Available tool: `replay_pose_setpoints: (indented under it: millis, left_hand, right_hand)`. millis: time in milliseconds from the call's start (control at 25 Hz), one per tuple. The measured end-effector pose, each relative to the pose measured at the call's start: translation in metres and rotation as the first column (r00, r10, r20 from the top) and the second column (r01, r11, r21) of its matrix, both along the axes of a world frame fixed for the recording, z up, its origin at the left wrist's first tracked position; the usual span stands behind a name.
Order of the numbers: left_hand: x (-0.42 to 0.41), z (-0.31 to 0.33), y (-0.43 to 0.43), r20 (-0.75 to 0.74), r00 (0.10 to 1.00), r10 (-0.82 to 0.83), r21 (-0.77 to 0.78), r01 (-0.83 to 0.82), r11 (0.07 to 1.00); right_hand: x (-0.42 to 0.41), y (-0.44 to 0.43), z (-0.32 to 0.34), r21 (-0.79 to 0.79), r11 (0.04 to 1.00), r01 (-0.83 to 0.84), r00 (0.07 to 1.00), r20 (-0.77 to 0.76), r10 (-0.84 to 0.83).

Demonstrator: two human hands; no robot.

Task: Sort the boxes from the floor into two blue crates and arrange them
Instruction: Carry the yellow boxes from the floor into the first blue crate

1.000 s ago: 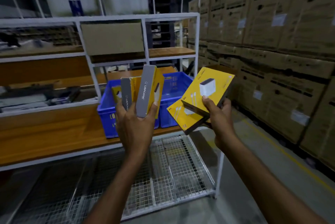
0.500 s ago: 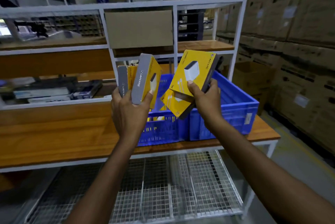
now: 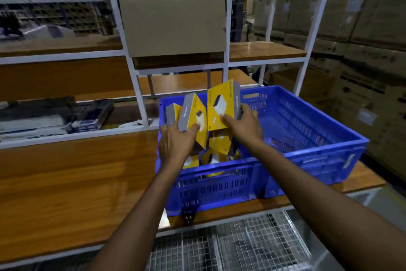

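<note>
The left hand [image 3: 175, 141] grips two yellow boxes [image 3: 194, 117] and the right hand [image 3: 243, 126] another pair [image 3: 219, 106], both now lowered over the left blue crate [image 3: 211, 187] (more boxes [image 3: 207, 157] inside) on the table [image 3: 77, 183].

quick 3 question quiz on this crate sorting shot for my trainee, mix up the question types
1. True or false: the right hand holds nothing.
2. Where do the loose yellow boxes lie? A) left blue crate B) right blue crate C) wire shelf
3. Count the held boxes in the left hand.

Key: 1 false, it grips yellow boxes; 2 A; 3 two.
</note>
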State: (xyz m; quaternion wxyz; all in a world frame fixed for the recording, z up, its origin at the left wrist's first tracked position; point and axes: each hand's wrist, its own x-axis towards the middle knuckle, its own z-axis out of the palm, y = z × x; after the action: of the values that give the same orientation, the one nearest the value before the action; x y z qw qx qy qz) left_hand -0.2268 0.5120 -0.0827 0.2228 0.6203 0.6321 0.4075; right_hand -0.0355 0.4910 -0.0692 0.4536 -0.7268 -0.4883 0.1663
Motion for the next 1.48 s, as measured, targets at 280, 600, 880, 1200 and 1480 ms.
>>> replay_pose_setpoints:
  millis: [280, 600, 880, 1200, 1480]
  left_hand:
    - [-0.014, -0.020, 0.030, -0.181, 0.973, -0.144, -0.231, 0.101, 0.968]
    - [-0.008, -0.027, 0.033, -0.705, 0.663, -0.251, -0.271, 0.075, 0.960]
    - [-0.009, -0.009, 0.027, -0.851, 0.476, -0.224, -0.203, 0.095, 0.975]
    - [0.026, 0.008, -0.046, -0.534, 0.840, -0.093, 0.208, 0.237, 0.949]
    - [0.088, 0.025, -0.180, -0.359, 0.927, -0.108, 0.406, 0.259, 0.876]
  right_hand:
    - [-0.008, 0.046, -0.021, -0.258, 0.966, 0.006, 0.998, 0.068, 0.012]
    - [-0.013, 0.054, -0.040, -0.550, 0.835, 0.014, 0.910, 0.353, 0.217]
    - [-0.010, 0.039, -0.037, -0.523, 0.852, 0.022, 0.877, 0.419, 0.235]
    - [0.012, -0.047, -0.003, 0.011, 1.000, -0.025, 0.927, 0.375, 0.019]
    - [0.083, -0.189, 0.009, 0.133, 0.991, 0.011, 0.966, 0.254, -0.045]
